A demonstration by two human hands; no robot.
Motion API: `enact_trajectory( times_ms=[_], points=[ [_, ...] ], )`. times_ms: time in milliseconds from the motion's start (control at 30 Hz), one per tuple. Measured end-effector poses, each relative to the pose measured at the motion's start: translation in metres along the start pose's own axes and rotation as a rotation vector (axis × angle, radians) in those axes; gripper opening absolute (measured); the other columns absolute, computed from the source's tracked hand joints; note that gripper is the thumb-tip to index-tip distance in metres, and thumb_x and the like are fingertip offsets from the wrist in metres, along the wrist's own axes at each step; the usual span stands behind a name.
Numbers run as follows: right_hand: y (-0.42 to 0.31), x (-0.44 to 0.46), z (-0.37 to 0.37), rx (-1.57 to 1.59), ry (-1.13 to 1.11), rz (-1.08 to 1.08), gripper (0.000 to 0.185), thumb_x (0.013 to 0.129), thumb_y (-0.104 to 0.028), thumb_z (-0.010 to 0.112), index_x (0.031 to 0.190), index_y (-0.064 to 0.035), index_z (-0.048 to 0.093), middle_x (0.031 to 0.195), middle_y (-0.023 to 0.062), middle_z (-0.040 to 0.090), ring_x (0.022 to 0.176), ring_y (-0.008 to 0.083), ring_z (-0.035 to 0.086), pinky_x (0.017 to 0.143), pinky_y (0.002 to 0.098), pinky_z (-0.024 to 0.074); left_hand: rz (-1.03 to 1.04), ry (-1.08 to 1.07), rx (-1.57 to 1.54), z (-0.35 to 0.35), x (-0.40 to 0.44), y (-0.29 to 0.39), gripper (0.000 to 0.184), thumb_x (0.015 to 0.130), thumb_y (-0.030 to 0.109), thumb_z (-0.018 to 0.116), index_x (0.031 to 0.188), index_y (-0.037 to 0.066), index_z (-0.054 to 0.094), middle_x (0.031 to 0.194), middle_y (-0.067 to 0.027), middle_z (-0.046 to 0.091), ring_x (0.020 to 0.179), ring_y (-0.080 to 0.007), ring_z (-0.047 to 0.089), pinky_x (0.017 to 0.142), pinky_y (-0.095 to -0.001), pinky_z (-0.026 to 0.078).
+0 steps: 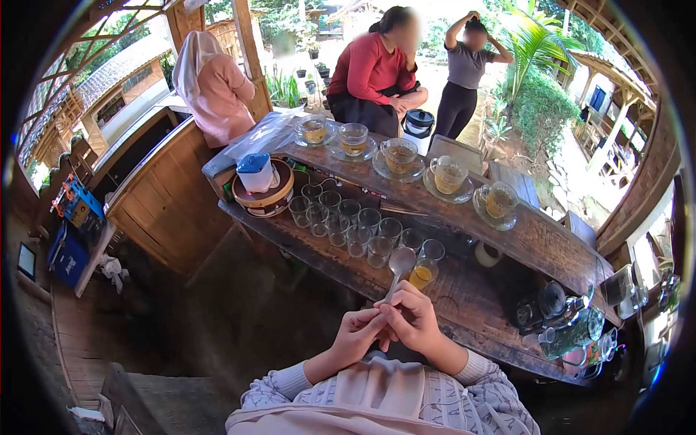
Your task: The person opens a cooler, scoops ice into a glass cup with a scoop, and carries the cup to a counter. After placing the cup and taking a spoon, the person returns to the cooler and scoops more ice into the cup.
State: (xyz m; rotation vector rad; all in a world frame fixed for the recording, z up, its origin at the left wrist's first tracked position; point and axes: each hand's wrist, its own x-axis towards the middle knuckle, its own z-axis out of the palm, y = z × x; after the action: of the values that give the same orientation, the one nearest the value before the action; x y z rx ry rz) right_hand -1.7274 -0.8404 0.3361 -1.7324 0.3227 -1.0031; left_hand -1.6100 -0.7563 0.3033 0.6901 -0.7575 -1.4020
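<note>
- Pinching the spoon (402,262) by its handle, the left hand (355,337) and the right hand (415,322) are meeting at the fingertips in front of the body; the spoon's bowl is pointing toward twelve o'clock.
- Both hands are sharing the slim handle, perhaps because two grips are steadying it better.
- At one o'clock from the hands, a drink glass (423,275) with orange-yellow liquid is standing on the bench (460,301); whether the spoon is touching any glass, I cannot tell.
- Clear glasses (368,220) are crowding together from eleven to one o'clock, likely saving room.
- Along the raised ledge (540,243), from eleven to half past one, five cups (449,174) are sitting on saucers (416,172), which are presumably there for catching drips.
- At half past ten, a blue-lidded tub (257,177) is resting on a round box (262,210), perhaps for easier reach.
- Between nine and ten, a blue box (67,254) is showing pale lettering, too small for reading; no other label is showing legible words.
</note>
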Motion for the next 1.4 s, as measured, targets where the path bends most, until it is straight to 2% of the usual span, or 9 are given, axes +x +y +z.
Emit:
enact_trajectory(
  times_ms=[333,400,533,767,933,1100,1200,1300,1400],
  points=[
    [0.022,0.065,-0.061,-0.069,0.054,-0.112,0.007,0.081,0.002,0.056,0.074,0.0012,0.055,0.076,0.0063,0.050,0.067,0.0128,0.053,0.069,0.0267,0.0494,-0.022,-0.135,0.099,0.001,0.099,0.017,0.031,0.095,0.022,0.044,0.089,-0.004,0.061,0.074,-0.0091,0.062,0.059,-0.0104,0.057,0.055,-0.0214,0.047],
    [0.029,0.077,-0.065,-0.132,0.104,-0.181,0.007,0.080,-0.001,0.059,0.075,0.0013,0.055,0.074,0.0086,0.053,0.065,0.0145,0.056,0.057,0.0247,0.0442,-0.061,-0.191,0.090,-0.004,0.113,0.020,0.033,0.096,0.023,0.043,0.088,-0.004,0.061,0.075,-0.0091,0.062,0.061,-0.0110,0.058,0.057,-0.0222,0.047],
    [0.039,0.097,-0.059,-0.130,0.157,-0.117,0.007,0.080,0.000,0.059,0.075,0.0015,0.054,0.072,0.0083,0.053,0.064,0.0150,0.057,0.057,0.0245,0.0449,-0.162,-0.267,0.203,-0.028,0.128,0.041,0.031,0.096,0.022,0.043,0.097,-0.004,0.061,0.078,-0.0084,0.063,0.065,-0.0106,0.059,0.061,-0.0224,0.048],
    [0.059,0.153,0.003,0.012,0.300,0.025,0.007,0.086,0.001,0.052,0.080,0.0033,0.055,0.078,0.0089,0.059,0.064,0.0111,0.059,0.057,0.0228,0.0490,-0.071,-0.200,0.508,-0.113,0.155,0.161,0.026,0.093,0.017,0.048,0.102,-0.004,0.061,0.079,-0.0083,0.064,0.072,-0.0102,0.061,0.068,-0.0214,0.049],
    [0.080,0.208,0.078,0.173,0.392,0.093,0.011,0.090,-0.004,0.050,0.088,0.0055,0.054,0.077,0.0080,0.060,0.063,0.0093,0.057,0.053,0.0228,0.0483,0.237,-0.291,0.885,-0.186,0.198,0.280,0.026,0.092,0.018,0.048,0.106,-0.003,0.055,0.082,-0.0107,0.063,0.074,-0.0122,0.060,0.066,-0.0229,0.047],
    [0.084,0.257,0.119,0.035,0.465,0.263,0.016,0.090,-0.005,0.051,0.100,0.0059,0.055,0.075,0.0071,0.060,0.057,0.0094,0.057,0.050,0.0214,0.0468,0.299,-0.229,1.234,-0.236,0.262,0.342,0.046,0.085,0.025,0.061,0.120,0.000,0.044,0.101,-0.0126,0.058,0.095,-0.0172,0.056,0.078,-0.0298,0.044],
    [0.102,0.268,0.122,-0.109,0.513,0.318,0.019,0.088,-0.005,0.052,0.105,0.0029,0.056,0.074,0.0056,0.060,0.054,0.0093,0.058,0.047,0.0199,0.0443,0.464,-0.214,1.532,-0.281,0.313,0.331,0.068,0.078,0.034,0.067,0.129,0.002,0.035,0.116,-0.0197,0.051,0.108,-0.0285,0.051,0.089,-0.0387,0.041],
    [0.114,0.281,0.118,-0.142,0.451,0.444,0.031,0.086,-0.004,0.055,0.116,0.0032,0.050,0.073,0.0046,0.060,0.054,0.0095,0.058,0.047,0.0195,0.0432,0.236,-0.194,1.688,-0.306,0.351,0.314,0.101,0.067,0.049,0.072,0.138,0.003,0.017,0.134,-0.0284,0.031,0.126,-0.0455,0.029,0.102,-0.0481,0.030],
    [0.122,0.301,0.113,-0.168,0.372,0.458,0.035,0.085,-0.003,0.056,0.118,0.0036,0.049,0.071,0.0044,0.059,0.055,0.0094,0.058,0.048,0.0196,0.0432,0.188,-0.199,1.665,-0.313,0.376,0.297,0.109,0.062,0.051,0.074,0.139,0.003,0.013,0.134,-0.0283,0.032,0.125,-0.0441,0.031,0.101,-0.0480,0.030]
  ],
)
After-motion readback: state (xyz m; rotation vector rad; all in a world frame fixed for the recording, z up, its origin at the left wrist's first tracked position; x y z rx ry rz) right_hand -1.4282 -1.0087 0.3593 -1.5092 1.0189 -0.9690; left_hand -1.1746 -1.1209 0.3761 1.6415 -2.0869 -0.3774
